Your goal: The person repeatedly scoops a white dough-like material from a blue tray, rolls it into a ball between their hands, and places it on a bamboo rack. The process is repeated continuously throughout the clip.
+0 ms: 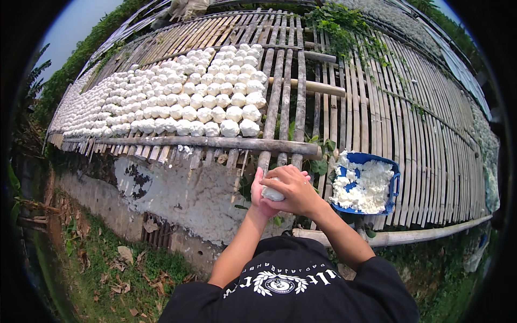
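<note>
Between my two hands, in front of my chest, is a lump of white, moist-looking dough-like material (272,194). My left hand (257,195) cups it from the left and below, fingers pointing away from me. Over its top and right side curves my right hand (295,189), fingers bent around it. Part of the lump is hidden under the right fingers. To the right of my hands, a blue plastic basin (397,185) holds a crumbly heap of the same white material (371,188). Rows of rounded white balls (215,102) lie on the bamboo rack at the far left.
Slatted bamboo racks (420,140) stretch away on both sides, with gaps between slats. A thick bamboo pole (231,142) edges the left rack; another pole (420,235) runs along the right rack's near edge. Green vines (339,24) grow over the far slats. Below left is a concrete wall (177,188).
</note>
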`<state>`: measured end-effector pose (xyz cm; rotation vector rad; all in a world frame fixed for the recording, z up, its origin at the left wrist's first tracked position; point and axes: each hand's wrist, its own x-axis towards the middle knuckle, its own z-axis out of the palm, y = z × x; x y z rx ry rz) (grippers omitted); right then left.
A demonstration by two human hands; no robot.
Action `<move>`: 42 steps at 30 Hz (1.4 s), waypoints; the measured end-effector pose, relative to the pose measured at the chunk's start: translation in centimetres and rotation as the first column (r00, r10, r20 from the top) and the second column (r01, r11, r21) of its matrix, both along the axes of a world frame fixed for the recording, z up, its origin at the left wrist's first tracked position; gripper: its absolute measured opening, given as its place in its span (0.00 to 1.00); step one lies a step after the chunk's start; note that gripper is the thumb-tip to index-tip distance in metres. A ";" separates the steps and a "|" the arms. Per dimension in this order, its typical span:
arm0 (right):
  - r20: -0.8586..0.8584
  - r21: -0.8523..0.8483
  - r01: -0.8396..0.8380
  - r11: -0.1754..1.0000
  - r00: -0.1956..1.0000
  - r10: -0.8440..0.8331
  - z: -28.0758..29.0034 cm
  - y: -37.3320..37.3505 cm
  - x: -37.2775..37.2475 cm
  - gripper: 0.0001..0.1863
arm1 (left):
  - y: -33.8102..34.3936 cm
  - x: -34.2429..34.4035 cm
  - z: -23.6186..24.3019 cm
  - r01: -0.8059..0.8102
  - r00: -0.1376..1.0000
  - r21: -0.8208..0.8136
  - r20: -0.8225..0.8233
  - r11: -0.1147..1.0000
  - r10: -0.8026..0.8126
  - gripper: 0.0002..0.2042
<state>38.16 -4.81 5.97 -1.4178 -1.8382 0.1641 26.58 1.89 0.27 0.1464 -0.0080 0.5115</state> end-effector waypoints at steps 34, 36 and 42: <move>0.015 -0.106 -0.095 0.990 0.995 0.097 2.4 0.9 0.9 0.24 | -0.9 0.4 3.1 -0.083 0.989 -0.067 0.120 0.994 0.091 0.34; 0.065 0.014 -0.151 0.988 0.987 0.150 2.5 1.0 0.9 0.22 | -0.9 0.3 3.1 -0.073 0.991 -0.066 0.111 0.995 0.080 0.34; 0.091 0.032 -0.011 0.999 0.996 0.008 2.5 1.5 1.0 0.23 | -0.5 0.1 2.8 -0.044 0.995 -0.074 0.088 0.996 0.050 0.36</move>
